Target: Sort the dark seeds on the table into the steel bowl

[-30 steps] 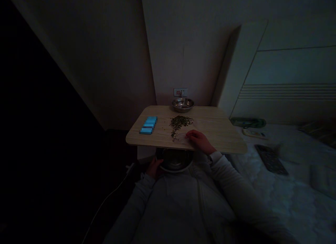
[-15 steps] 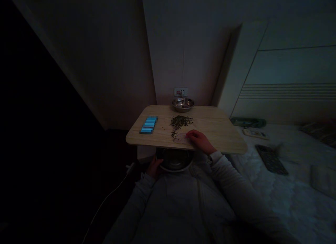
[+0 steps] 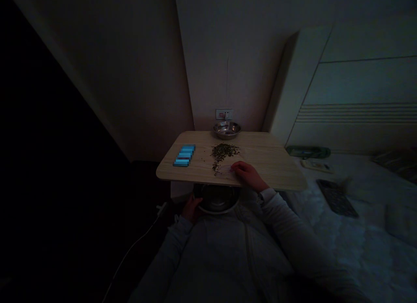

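Observation:
My left hand (image 3: 192,207) grips the left rim of a metal bowl (image 3: 217,203), which is held just below the table's front edge over my lap. The inside of that bowl is too dark to make out. On the wooden table (image 3: 260,151), my right hand (image 3: 248,174) pinches a thin, see-through plastic piece (image 3: 224,170) lying close to the surface near the front edge. Directly beyond it spreads a loose pile of small dark green grains (image 3: 224,151), with a thin trail reaching down to the plastic piece.
A second, shiny metal bowl (image 3: 227,130) stands at the table's back edge, below a wall socket (image 3: 224,114). A lit phone (image 3: 184,155) lies at the left. To the right is a bed with a green bottle (image 3: 309,152) and a dark patterned flat object (image 3: 337,198).
Hardly anything differs. The plastic piece looks slightly changed in angle under my right hand, while my left hand and its bowl stay put.

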`<action>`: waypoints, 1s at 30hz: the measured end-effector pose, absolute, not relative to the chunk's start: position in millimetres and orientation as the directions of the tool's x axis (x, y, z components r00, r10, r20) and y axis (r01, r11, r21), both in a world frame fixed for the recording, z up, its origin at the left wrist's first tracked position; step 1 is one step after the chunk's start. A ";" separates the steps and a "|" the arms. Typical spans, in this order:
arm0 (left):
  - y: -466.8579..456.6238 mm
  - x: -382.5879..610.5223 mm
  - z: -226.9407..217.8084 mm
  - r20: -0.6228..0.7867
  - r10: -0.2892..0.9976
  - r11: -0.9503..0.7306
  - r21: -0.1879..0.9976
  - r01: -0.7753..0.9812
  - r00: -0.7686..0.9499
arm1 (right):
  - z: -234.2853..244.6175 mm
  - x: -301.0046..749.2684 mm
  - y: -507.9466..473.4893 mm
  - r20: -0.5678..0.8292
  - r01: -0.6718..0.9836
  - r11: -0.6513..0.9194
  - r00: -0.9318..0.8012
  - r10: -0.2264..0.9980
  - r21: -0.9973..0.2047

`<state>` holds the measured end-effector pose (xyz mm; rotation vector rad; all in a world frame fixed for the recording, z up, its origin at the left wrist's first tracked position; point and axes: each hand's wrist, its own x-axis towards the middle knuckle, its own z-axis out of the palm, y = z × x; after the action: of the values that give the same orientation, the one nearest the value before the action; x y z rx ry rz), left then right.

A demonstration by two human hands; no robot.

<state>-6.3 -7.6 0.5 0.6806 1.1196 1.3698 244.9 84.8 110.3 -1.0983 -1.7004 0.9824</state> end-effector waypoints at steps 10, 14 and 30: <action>-7.9 -11.9 1.0 -0.283 0.950 0.210 0.890 -0.405 -0.129 | 109.1 245.0 87.4 0.243 0.238 0.296 -0.228 0.943 -0.925; -5.3 -7.4 -6.0 -0.288 0.947 0.206 0.886 -0.415 -0.143 | 110.9 245.8 85.9 0.239 0.245 0.298 -0.242 0.940 -0.923; -6.9 0.6 2.9 -0.303 0.939 0.204 0.872 -0.444 -0.164 | 113.7 244.4 83.6 0.233 0.261 0.291 -0.232 0.944 -0.921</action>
<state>0.6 -6.9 2.9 0.5786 1.1519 1.3450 244.4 83.6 113.7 -1.1084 -1.6897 0.9878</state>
